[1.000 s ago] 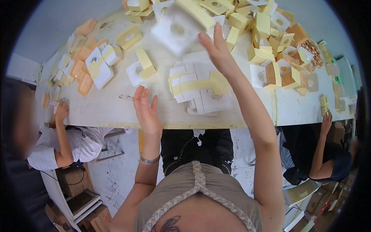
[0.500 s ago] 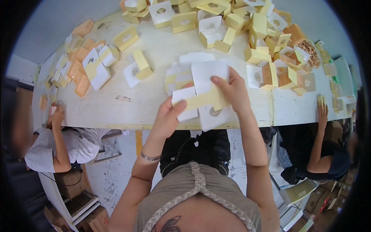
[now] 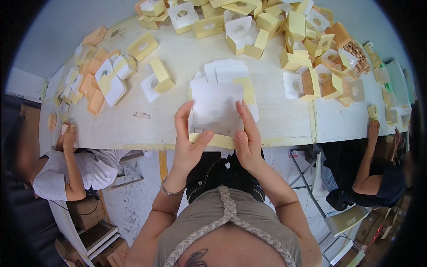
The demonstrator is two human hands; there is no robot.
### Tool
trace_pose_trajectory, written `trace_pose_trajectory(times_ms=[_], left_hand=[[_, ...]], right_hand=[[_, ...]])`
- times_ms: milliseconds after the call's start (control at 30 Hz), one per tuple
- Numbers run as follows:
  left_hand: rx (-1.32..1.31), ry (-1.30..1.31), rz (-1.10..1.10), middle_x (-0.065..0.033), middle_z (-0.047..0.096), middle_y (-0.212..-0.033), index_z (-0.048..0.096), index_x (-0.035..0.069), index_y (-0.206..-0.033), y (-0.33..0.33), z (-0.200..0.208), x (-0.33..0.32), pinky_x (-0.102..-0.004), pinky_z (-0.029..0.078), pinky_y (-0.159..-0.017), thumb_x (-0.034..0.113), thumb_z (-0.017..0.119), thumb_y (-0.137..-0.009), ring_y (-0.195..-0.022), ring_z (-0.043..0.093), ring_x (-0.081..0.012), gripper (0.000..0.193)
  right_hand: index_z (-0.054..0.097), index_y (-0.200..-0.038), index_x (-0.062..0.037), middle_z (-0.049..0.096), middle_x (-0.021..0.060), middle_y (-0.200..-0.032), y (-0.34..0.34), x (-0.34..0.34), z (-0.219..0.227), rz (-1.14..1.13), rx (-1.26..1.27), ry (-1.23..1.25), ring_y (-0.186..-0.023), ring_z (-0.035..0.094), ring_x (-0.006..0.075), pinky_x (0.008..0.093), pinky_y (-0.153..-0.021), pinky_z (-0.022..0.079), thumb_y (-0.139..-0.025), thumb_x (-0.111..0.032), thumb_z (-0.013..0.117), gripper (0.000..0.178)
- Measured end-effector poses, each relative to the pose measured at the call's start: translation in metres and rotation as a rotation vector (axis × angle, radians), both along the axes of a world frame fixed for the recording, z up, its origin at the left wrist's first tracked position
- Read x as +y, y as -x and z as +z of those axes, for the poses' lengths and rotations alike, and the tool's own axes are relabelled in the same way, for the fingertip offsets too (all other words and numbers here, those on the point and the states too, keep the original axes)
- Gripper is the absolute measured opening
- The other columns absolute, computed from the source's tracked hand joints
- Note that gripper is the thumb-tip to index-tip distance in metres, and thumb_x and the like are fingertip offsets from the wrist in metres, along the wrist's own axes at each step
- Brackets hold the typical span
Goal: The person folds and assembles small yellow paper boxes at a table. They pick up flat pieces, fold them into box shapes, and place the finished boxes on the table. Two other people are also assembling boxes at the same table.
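Fingers of the left hand (image 3: 188, 143) and right hand (image 3: 248, 146) clamp the white-faced card (image 3: 217, 107) between them, presumably keeping its yellow near flap (image 3: 215, 140) square; flat blanks (image 3: 229, 70) lie just beyond the fingertips.

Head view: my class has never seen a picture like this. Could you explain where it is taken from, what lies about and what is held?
There is no machine: a person works bare-handed. A wide fisheye camera on their head looks down, so straight edges bend near the rim. The left hand and right hand hold a yellow-and-white card piece, partly hiding a stack of flat pieces on the table. Farther back lies a heap of folded boxes; orange pieces lie to the left. Co-workers' arms show at both sides: a grey sleeve left, a dark sleeve right.
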State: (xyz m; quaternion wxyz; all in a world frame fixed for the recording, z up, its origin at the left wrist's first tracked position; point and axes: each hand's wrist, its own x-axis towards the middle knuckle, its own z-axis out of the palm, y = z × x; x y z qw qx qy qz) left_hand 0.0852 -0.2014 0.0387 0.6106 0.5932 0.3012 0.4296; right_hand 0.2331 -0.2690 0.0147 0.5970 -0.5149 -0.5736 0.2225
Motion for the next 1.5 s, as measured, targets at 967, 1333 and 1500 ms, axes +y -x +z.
trace_pose_trajectory(times_ms=[967,1333,1500], left_hand=[[-0.192,-0.044,-0.097,-0.0209,0.036,-0.139,0.043,0.005,-0.117,0.023,-0.001,-0.004,-0.0337,0.044,-0.091,0.014,0.079,-0.07,-0.119,0.046,-0.0262,0.06],[-0.086,-0.105,-0.156,-0.0103,0.05,-0.112,0.055,0.004,-0.109,0.033,-0.009,0.004,-0.0335,0.046,-0.089,0.009,0.07,-0.079,-0.113,0.051,-0.0253,0.034],[-0.097,-0.018,-0.206,-0.0098,0.046,-0.115,0.057,0.005,-0.104,0.035,-0.024,-0.002,-0.036,0.043,-0.093,0.012,0.073,-0.076,-0.115,0.049,-0.0262,0.033]], right_hand=[[0.065,-0.103,-0.0015,0.064,0.0078,-0.103,-0.016,0.031,0.071,0.389,0.298,0.553,-0.091,0.057,0.0105,0.0245,-0.079,0.047,-0.084,-0.011,0.066,0.022],[0.056,-0.123,-0.0055,0.049,0.0146,-0.132,-0.01,0.002,0.031,0.418,-0.037,0.121,-0.116,0.049,0.0322,0.0378,-0.095,0.042,-0.073,-0.011,0.074,0.054],[0.052,-0.126,-0.0051,0.049,0.0137,-0.131,-0.012,-0.011,0.008,0.386,-0.258,0.001,-0.112,0.052,0.0342,0.0392,-0.09,0.046,-0.069,-0.015,0.077,0.063]])
